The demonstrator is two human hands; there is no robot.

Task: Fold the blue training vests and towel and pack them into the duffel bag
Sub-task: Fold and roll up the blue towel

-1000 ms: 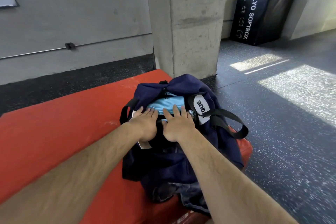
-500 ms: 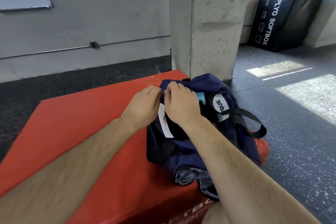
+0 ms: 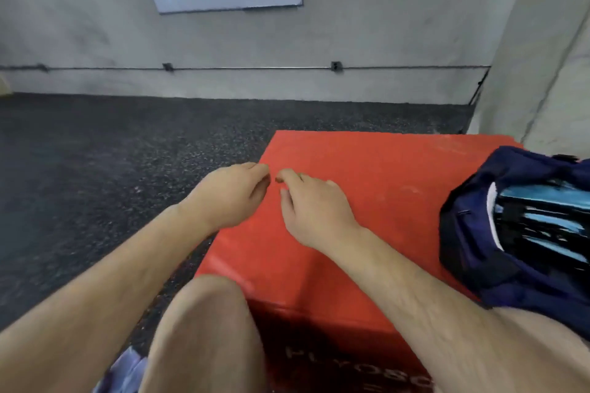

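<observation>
Squinting, I get the bag point(image 3: 472, 268) smeared and cut off right, box point(image 3: 376, 175) lettering point(image 3: 357, 367) unreadable, left hand point(image 3: 228, 198) and right hand point(image 3: 316, 210) loosely curled, holding nothing I can see.

The navy duffel bag point(image 3: 510, 284) lies open at the red box's point(image 3: 351, 163) right edge, light-blue fabric point(image 3: 542, 198) inside.

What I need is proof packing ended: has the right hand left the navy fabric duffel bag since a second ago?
Yes: the right hand moved left along the red foam box, off the navy duffel bag.
</observation>
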